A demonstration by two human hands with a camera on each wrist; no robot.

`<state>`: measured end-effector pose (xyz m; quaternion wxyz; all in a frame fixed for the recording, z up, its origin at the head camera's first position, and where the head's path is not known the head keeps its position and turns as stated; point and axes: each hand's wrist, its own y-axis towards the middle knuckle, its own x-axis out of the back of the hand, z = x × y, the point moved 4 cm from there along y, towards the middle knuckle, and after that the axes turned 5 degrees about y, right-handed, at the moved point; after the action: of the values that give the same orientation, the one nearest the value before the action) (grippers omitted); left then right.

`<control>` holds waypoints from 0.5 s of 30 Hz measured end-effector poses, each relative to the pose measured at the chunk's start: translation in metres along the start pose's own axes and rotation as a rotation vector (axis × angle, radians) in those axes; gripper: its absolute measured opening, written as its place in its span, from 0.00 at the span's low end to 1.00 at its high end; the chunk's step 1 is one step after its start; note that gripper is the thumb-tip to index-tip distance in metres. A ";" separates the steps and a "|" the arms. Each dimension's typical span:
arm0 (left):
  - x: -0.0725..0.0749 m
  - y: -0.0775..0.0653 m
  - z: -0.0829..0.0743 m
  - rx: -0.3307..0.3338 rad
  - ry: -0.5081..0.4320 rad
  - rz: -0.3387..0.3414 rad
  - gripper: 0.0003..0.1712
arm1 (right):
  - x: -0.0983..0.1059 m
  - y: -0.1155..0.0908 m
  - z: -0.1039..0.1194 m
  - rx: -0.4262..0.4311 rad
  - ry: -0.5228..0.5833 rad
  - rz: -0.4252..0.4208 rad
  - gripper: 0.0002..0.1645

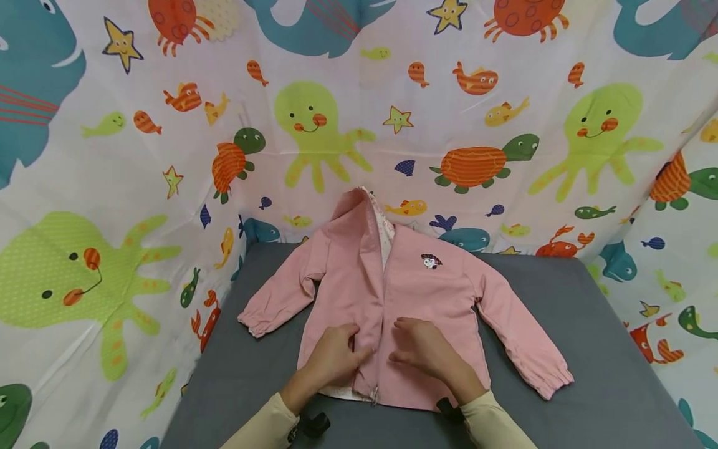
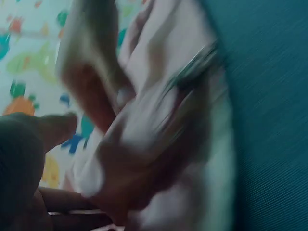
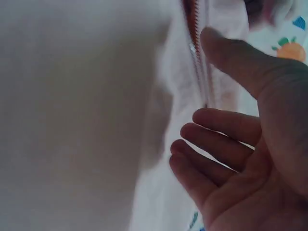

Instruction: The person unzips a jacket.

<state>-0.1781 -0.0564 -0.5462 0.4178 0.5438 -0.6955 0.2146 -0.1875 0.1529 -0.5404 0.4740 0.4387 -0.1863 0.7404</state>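
Note:
A pink hooded jacket [image 1: 432, 299] lies front side up, its sleeves spread to both sides. Down its front runs a zipper [image 1: 384, 312], with a metal pull [image 1: 374, 394] near the hem. My left hand [image 1: 335, 354] is over the front panel left of the zipper, thumb and fingers apart; in the blurred left wrist view its fingers [image 2: 72, 199] are at the fabric. Just right of the zipper, my right hand [image 1: 427, 350] hovers over or touches the other panel with fingers loosely bent. The right wrist view shows its spread thumb and fingers beside the zipper teeth [image 3: 197, 48], holding nothing.
The jacket is on a dark grey table surface [image 1: 561, 312]. A white curtain [image 1: 348, 237] printed with sea animals stands behind the table and along both sides. The hood [image 1: 353, 215] reaches the table's back edge.

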 end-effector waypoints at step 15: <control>-0.031 -0.060 -0.017 -0.304 0.140 -0.284 0.06 | -0.024 -0.007 0.033 0.165 -0.204 -0.165 0.16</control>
<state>-0.1141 -0.0446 -0.5715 0.5685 0.5508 -0.6053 0.0835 -0.1616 0.1206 -0.5434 0.4742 0.5628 -0.1353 0.6634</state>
